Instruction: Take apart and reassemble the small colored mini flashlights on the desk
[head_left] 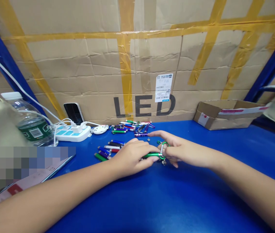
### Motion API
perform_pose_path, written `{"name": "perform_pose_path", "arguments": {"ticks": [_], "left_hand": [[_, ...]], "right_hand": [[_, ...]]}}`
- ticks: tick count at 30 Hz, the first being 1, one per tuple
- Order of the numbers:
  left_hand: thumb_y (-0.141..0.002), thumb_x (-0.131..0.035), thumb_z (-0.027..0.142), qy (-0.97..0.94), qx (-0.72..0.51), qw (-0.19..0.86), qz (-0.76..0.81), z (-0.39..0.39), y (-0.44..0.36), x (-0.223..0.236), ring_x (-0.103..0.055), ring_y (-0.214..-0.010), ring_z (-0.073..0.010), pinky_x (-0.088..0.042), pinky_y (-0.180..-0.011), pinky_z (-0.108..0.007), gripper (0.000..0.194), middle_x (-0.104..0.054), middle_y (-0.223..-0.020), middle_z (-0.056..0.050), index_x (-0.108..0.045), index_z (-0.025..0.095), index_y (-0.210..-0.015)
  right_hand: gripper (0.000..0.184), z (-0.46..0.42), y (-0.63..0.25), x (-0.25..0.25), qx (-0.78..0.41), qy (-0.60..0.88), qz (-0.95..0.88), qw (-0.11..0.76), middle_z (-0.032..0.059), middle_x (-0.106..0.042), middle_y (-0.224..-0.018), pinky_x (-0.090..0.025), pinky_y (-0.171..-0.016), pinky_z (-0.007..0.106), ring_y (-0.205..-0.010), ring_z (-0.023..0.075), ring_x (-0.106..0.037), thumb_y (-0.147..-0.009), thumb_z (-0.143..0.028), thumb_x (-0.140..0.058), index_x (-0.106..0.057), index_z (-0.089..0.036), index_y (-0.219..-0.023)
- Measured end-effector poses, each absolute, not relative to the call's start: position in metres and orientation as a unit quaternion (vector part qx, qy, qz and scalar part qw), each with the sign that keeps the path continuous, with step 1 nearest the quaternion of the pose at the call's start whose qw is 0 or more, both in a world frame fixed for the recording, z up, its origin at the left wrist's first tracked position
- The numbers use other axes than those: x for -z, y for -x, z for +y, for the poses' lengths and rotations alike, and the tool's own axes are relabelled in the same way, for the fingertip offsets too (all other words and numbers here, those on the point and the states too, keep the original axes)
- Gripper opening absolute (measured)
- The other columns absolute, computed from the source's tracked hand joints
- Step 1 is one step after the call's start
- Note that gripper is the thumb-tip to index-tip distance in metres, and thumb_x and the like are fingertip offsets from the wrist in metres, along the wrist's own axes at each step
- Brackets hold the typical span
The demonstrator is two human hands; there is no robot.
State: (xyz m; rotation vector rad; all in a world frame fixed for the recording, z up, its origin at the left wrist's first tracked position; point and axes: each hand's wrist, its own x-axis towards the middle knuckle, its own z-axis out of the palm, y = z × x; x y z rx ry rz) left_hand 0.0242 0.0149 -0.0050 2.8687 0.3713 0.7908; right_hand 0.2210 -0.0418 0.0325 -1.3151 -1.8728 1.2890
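Note:
My left hand point(134, 155) is closed around a small green keychain flashlight point(152, 155), holding it level just above the blue table point(176, 200). My right hand point(178, 150) meets it from the right, fingers pinching the green carabiner clip point(163, 144) at the flashlight's end, with the index finger stretched out to the left. Behind the hands lie several small flashlights in mixed colours: one group point(108, 150) near my left hand, another pile point(132, 127) by the cardboard wall.
A large taped cardboard box marked LED point(142, 74) forms the back wall. An open small carton point(227, 118) sits at the right. At the left are a water bottle point(29, 121), a white power strip point(73, 132), a phone point(73, 113) and papers point(30, 181).

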Motion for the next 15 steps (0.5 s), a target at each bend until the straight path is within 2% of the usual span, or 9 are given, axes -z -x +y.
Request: {"name": "perform_pose_path", "arguments": {"ticks": [5, 8, 11, 15], "left_hand": [[-0.093, -0.045, 0.034, -0.952, -0.263, 0.069, 0.14, 0.014, -0.025, 0.005, -0.061, -0.094, -0.0168, -0.038, -0.082, -0.03, 0.03, -0.067, -0.104, -0.003, -0.053, 0.023, -0.119], [-0.094, -0.041, 0.032, -0.953, -0.269, 0.049, 0.134, 0.016, -0.025, 0.006, -0.061, -0.095, -0.0174, -0.04, -0.082, -0.03, 0.029, -0.068, -0.102, -0.005, -0.056, 0.022, -0.117], [-0.094, -0.042, 0.03, -0.951, -0.274, 0.043, 0.137, 0.018, -0.024, 0.005, -0.061, -0.091, -0.0174, -0.041, -0.079, -0.029, 0.025, -0.068, -0.096, -0.004, -0.06, 0.021, -0.108], [-0.092, -0.045, 0.03, -0.931, -0.314, 0.066, 0.174, 0.021, -0.025, 0.005, -0.062, -0.092, -0.0174, -0.044, -0.081, -0.03, 0.024, -0.068, -0.1, -0.004, -0.06, 0.021, -0.109]], "right_hand": [[0.067, -0.043, -0.221, -0.033, -0.504, 0.471, -0.685, 0.234, -0.0071, -0.048, -0.065, -0.038, -0.045, 0.019, -0.047, 0.007, -0.044, -0.074, -0.013, -0.045, -0.028, -0.023, -0.138], [0.07, -0.045, -0.219, -0.03, -0.503, 0.467, -0.7, 0.197, -0.0067, -0.048, -0.071, -0.038, -0.045, 0.019, -0.046, 0.0059, -0.045, -0.071, -0.011, -0.046, -0.028, -0.024, -0.138], [0.065, -0.045, -0.216, -0.026, -0.477, 0.476, -0.71, 0.203, -0.0055, -0.049, -0.075, -0.04, -0.046, 0.02, -0.047, 0.0057, -0.046, -0.075, -0.013, -0.046, -0.029, -0.025, -0.137], [0.054, -0.042, -0.214, -0.023, -0.457, 0.477, -0.705, 0.259, -0.0059, -0.047, -0.072, -0.041, -0.048, 0.021, -0.05, 0.0074, -0.045, -0.082, -0.022, -0.048, -0.03, -0.023, -0.133]]}}
